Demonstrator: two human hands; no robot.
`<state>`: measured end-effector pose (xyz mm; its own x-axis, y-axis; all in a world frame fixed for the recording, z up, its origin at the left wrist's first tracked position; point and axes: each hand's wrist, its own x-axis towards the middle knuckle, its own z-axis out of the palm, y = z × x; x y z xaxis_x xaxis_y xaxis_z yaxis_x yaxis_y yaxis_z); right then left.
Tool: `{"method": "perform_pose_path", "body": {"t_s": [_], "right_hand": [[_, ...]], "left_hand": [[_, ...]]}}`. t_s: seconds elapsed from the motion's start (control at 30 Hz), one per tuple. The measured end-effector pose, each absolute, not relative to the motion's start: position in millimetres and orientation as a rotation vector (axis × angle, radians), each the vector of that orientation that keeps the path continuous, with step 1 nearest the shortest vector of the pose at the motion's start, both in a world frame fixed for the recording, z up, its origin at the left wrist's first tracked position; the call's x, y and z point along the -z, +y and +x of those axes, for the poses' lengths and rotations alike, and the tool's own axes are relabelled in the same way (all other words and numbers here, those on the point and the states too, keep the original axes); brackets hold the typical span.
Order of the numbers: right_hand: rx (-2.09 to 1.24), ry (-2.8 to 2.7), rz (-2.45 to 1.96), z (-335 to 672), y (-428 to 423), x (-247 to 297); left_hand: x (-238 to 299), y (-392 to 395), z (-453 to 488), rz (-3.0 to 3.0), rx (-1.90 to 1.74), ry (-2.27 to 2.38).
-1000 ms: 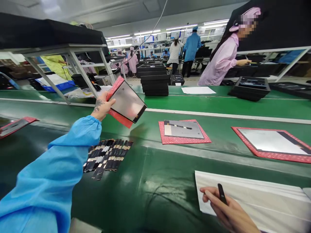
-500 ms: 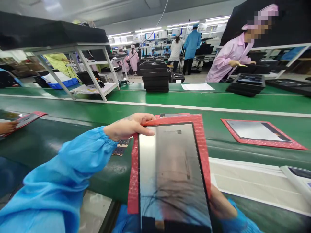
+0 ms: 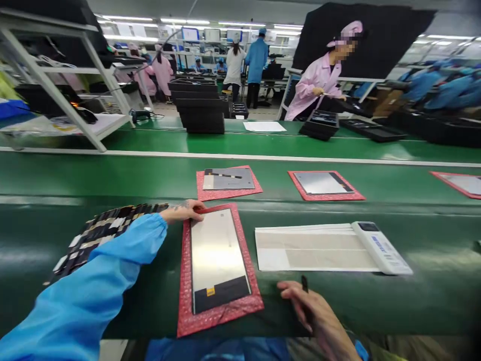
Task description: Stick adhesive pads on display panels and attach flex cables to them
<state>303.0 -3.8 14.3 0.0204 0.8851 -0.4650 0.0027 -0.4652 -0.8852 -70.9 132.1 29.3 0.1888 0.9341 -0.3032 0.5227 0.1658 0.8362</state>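
In front of me a display panel, silver with a dark strip and a small yellow label at its near end, lies on a red bubble-wrap sheet on the green bench. My left hand grips the far left corner, thumb over the panel and fingers at the wrap's edge. To the right of the panel, my right hand is closed around a slim black tool; only its tip and part of its shaft show, so its kind is unclear. Beside my left forearm lie several dark flex-cable strips.
Beyond lie more panels on red wrap, one with a black strip on it, another to its right. A white device rests on pale sheets. Black trays are stacked across the bench. A co-worker stands opposite.
The panel and its red wrap, held up near me in both hands, have come down onto the bench. My right hand has left them and moved right. My view has turned rightward.
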Motion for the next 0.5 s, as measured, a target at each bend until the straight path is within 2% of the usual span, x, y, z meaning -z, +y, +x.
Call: {"method": "perform_pose_path", "body": {"t_s": [0.13,0.23,0.37,0.5], "right_hand": [[-1.352,-0.778,-1.558,339.7,23.4,-18.0],[-1.293,-0.760,-1.589,348.5,44.8,-12.3],[-1.301,-0.798,-1.542,341.4,70.5,-3.4],[-1.243,-0.917,-1.529,335.4,80.4,4.9]], "left_hand": [[-22.6,127.7,-45.6,1.799,-0.702,1.580],[-14.1,117.4,9.8,2.261,-0.703,1.367],[-0.8,117.3,93.3,2.504,-0.394,1.092],[9.1,130.7,133.5,2.505,-0.148,1.006]]}}
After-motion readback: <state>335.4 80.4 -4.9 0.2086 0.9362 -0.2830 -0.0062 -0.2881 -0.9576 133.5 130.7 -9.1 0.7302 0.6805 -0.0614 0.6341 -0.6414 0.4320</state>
